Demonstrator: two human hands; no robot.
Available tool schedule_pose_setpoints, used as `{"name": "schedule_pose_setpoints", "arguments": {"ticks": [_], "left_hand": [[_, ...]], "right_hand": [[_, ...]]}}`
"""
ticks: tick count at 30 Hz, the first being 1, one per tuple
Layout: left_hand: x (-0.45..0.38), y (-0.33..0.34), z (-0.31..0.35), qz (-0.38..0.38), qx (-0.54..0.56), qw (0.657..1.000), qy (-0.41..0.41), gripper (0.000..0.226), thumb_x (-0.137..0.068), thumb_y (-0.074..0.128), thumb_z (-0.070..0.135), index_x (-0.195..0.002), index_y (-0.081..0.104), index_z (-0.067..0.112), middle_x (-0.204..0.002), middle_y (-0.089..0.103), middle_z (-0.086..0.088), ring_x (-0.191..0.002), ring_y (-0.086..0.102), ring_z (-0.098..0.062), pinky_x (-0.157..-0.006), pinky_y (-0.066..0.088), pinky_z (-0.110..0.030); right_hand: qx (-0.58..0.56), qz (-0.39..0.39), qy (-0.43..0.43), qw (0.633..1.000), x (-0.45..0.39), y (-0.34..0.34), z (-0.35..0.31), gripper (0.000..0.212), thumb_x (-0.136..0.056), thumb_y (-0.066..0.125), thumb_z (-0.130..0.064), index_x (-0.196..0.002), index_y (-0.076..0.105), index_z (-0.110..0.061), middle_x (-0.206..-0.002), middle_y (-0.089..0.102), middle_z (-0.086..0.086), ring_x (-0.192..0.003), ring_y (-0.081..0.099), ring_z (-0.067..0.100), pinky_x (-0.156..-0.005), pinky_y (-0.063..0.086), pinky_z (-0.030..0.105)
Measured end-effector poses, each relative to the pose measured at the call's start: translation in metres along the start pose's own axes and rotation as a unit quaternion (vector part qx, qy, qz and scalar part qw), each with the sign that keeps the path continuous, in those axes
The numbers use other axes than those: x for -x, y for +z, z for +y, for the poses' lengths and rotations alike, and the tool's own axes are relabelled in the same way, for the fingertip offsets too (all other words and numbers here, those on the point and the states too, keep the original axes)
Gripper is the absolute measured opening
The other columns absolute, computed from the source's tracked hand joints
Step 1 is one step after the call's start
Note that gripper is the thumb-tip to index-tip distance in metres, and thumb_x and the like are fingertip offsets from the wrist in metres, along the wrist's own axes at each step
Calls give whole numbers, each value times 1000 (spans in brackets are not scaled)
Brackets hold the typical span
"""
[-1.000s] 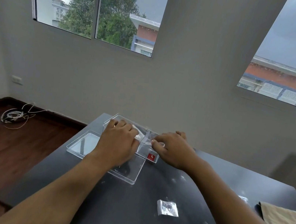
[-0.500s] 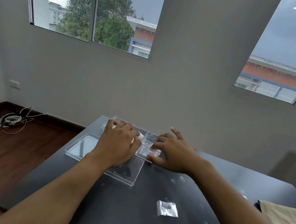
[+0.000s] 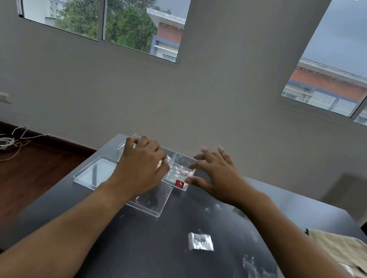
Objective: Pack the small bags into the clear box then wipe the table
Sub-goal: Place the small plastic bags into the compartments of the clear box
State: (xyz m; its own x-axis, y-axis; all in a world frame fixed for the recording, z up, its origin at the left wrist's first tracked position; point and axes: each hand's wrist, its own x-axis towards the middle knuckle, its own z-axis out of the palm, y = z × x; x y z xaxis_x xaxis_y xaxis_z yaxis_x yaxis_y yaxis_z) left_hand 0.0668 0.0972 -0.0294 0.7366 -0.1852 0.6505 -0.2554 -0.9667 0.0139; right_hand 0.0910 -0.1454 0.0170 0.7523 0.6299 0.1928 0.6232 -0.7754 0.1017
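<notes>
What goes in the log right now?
left hand on clear box | right hand open | small bag unpacked

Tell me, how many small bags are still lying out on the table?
1 for certain: a small bag near the table's middle. Crinkled plastic by the right forearm may be another; arms could hide more.

Dark table (image 3: pixel 158 266), far end: clear box (image 3: pixel 180 174) with a red label on its near wall, small bags inside, hard to count. Clear lid (image 3: pixel 96 172) flat just left of it. Left hand (image 3: pixel 141 168) curled over the box's left part. Right hand (image 3: pixel 217 179), fingers spread, at its right side. One small bag (image 3: pixel 200 242) lies nearer, well apart. Tan cloth (image 3: pixel 348 256) at right edge.
</notes>
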Motion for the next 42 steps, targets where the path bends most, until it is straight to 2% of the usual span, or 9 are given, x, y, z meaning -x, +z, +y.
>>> {"name": "schedule_pose_setpoints", "arguments": {"ticks": [4,7,13,17,21,23,26,32,42], "left_hand": [[2,-13,21,48,121,988,89,21,-95,55,38,-92,71,24,-97,68,7,-94,58,-17,-88,41,-38],[10,-24,42,-29,248,951,180,15,-94,64,44,-92,70,31,-93,62,16,-90,55,-3,-88,42,-27],[24,-39,69,-188,334,900,207,46,-77,70,78,-97,75,37,-92,66,21,-89,63,-3,-78,52,-28],[27,-39,67,-254,346,880,204,58,-58,80,81,-96,75,37,-92,66,21,-86,65,-6,-74,55,-29],[26,-33,68,-289,395,852,186,42,-66,84,70,-90,77,37,-89,68,14,-83,68,-11,-73,58,-34],[26,-31,68,-294,410,843,184,30,-75,83,62,-90,78,36,-89,69,12,-82,70,-13,-72,59,-37],[27,-33,68,-272,387,858,202,19,-84,77,53,-91,77,36,-88,69,14,-79,70,-11,-68,58,-35],[26,-34,69,-125,221,917,307,20,-90,62,45,-87,77,33,-79,66,15,-72,62,-4,-67,50,-25],[20,-36,64,21,220,928,300,13,-101,58,33,-94,68,26,-84,69,13,-72,63,-7,-71,50,-25]], "right_hand": [[-60,38,73,995,32,-16,19,55,-91,56,-65,-130,67,-29,-142,57,0,-142,43,22,-124,13,44],[-54,36,136,989,59,-22,36,39,-96,66,-41,-132,66,-28,-136,60,-2,-132,52,23,-114,27,40],[-110,-61,292,948,105,-31,57,72,-81,82,-45,-144,52,-26,-128,67,-3,-124,57,22,-107,44,42],[-116,-124,312,935,107,-20,57,76,-73,85,-56,-136,60,-21,-119,73,-3,-115,62,20,-100,49,38],[-62,-104,279,953,104,-9,57,49,-82,74,-40,-124,70,-15,-110,77,2,-109,66,24,-91,53,35],[-22,-94,265,959,101,-5,55,34,-75,66,-36,-97,74,-12,-91,75,6,-92,68,30,-79,57,39],[54,-102,246,962,99,0,47,21,-67,62,-28,-67,56,-8,-62,54,6,-66,57,35,-51,42,33],[57,-71,270,959,95,-6,36,32,-73,64,-24,-55,41,-12,-53,37,3,-58,44,32,-46,24,28],[60,49,321,944,89,-11,25,26,-79,60,-32,-72,76,-12,-76,73,7,-78,66,30,-71,36,32]]}}
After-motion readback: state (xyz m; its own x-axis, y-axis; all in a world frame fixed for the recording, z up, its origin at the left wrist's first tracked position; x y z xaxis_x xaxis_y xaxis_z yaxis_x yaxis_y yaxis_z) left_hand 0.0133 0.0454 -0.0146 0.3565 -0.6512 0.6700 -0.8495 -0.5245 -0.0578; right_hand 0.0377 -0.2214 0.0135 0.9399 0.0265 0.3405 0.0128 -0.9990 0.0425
